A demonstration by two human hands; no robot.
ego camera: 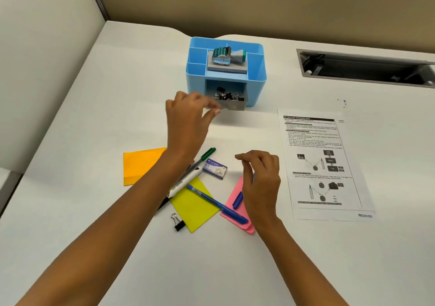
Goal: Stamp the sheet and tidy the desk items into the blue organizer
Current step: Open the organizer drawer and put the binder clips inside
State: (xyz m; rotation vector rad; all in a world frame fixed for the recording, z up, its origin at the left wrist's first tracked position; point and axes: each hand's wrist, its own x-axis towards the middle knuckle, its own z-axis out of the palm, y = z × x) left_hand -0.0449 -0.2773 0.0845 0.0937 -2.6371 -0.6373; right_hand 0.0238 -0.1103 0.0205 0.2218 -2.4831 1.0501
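Note:
The blue organizer (195,79) stands at the back of the desk, a stamp (226,56) lying on an ink pad (227,69) on top. Its grey drawer (233,105) is pulled out and holds several black binder clips. My left hand (188,117) hovers at the drawer's front left corner, fingers loosely curled, nothing visible between them. My right hand (261,181) hangs loosely curled over the pink sticky notes (235,215), holding nothing. The printed sheet (322,164) lies to the right, marked "RECEIVED" at its lower corner.
Near me lie an orange sticky pad (141,164), a yellow one (193,207), a green pen (208,153), a white marker (186,181), a blue pen (211,199), a blue cap (237,199), a staple box (215,168) and a binder clip (178,223). A cable hatch (364,68) is at the back right.

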